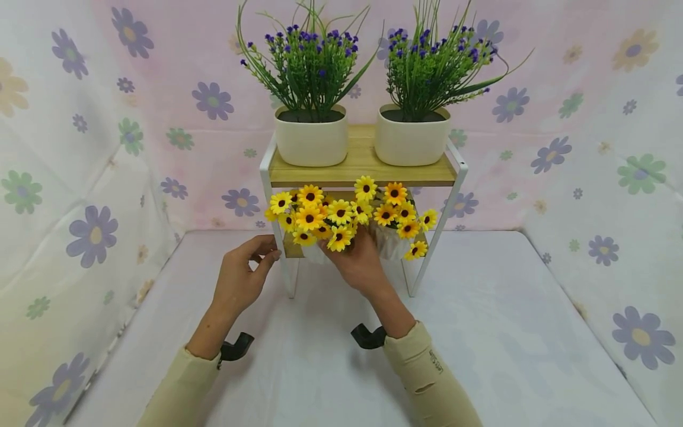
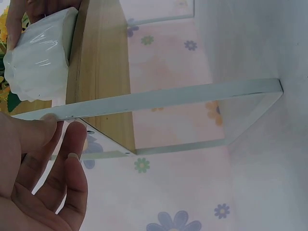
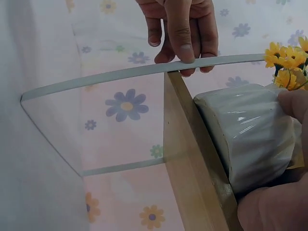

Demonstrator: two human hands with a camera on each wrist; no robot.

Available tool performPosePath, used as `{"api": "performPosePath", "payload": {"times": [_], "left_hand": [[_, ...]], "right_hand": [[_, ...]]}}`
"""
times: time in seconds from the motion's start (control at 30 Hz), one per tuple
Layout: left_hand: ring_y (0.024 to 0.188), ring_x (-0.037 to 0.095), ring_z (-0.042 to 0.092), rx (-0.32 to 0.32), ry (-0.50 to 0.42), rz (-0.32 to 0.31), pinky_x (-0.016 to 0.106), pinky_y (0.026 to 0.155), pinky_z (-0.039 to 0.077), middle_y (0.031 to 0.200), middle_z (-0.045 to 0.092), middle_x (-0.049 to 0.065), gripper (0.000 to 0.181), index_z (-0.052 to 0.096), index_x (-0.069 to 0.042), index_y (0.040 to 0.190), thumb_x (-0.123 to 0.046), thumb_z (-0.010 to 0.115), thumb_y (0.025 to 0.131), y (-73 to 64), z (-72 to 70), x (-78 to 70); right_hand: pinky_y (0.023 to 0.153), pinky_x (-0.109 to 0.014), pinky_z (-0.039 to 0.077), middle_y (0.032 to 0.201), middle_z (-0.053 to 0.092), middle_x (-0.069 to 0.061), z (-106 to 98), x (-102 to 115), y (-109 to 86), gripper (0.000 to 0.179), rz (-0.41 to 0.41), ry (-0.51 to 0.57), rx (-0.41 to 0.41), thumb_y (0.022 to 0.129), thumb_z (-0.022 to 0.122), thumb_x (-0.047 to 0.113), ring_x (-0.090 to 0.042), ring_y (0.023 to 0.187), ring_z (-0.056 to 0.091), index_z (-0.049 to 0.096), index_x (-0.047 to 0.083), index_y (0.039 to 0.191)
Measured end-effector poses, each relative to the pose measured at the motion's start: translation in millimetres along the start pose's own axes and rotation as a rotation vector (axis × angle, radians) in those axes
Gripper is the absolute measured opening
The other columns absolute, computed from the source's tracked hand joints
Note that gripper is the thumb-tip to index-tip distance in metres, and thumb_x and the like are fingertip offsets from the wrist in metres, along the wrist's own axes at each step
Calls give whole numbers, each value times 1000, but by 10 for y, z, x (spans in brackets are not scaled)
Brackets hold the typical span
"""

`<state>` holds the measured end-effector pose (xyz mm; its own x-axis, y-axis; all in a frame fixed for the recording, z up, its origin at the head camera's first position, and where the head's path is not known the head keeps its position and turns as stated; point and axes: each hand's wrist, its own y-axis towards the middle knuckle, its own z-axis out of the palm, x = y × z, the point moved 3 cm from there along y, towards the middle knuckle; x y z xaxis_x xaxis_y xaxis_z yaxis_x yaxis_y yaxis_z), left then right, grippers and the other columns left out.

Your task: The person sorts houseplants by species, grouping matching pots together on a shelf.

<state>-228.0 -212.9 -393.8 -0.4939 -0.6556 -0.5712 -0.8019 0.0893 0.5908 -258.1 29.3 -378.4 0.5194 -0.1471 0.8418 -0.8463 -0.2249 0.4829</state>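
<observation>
My left hand (image 1: 242,276) pinches the white metal side frame (image 2: 168,98) of a two-tier plant stand, thumb in front and fingers behind. With my right hand (image 1: 360,267) I grip a ribbed, glossy white flowerpot (image 3: 250,134) of yellow artificial sunflowers (image 1: 309,218). Thumb and fingers lie along the pot's sides in the right wrist view. This pot sits at the front edge of the lower wooden shelf (image 3: 185,159), on its left half. To its right stands a second white pot (image 1: 393,246) with similar flowers, partly hidden by blooms and my hand.
Two cream planters (image 1: 312,142) with purple flowers and tall grass stand on the upper wooden shelf (image 1: 363,173). The stand is on a white-covered table (image 1: 507,332), backed and flanked by flower-printed cloth (image 1: 213,154). Black curved pieces (image 1: 368,337) project from both wrists.
</observation>
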Motion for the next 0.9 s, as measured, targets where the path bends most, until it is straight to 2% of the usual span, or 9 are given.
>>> {"api": "performPosePath", "payload": {"times": [0.23,0.47,0.67,0.9], "left_hand": [[88,19,72,-3,0,2,16,74,50,105,79,7,25,73,-5,124,-3,74,99,-11,0,-4],[87,19,72,-2,-2,10,15,73,50,106,79,7,26,73,-5,125,-3,74,99,-6,-3,-9],[89,19,72,-5,-7,16,15,74,50,106,79,7,25,73,-5,123,-2,75,98,1,-6,-20],[89,19,73,-7,-10,15,15,74,50,107,79,7,25,74,-4,123,-2,75,98,2,0,-25]], "right_hand": [[92,-33,52,116,67,-9,29,-30,-8,31,-47,74,6,101,72,8,-17,102,65,60,4,130],[96,-34,56,125,66,-8,33,-9,-19,37,-53,104,-16,101,72,6,-18,115,66,58,5,135],[96,-38,59,130,63,-9,29,16,-49,45,-64,114,-38,100,74,7,-21,118,67,54,7,141],[104,-42,55,143,55,-2,26,35,-129,62,-85,15,-60,100,77,17,-16,127,62,43,13,151]]}}
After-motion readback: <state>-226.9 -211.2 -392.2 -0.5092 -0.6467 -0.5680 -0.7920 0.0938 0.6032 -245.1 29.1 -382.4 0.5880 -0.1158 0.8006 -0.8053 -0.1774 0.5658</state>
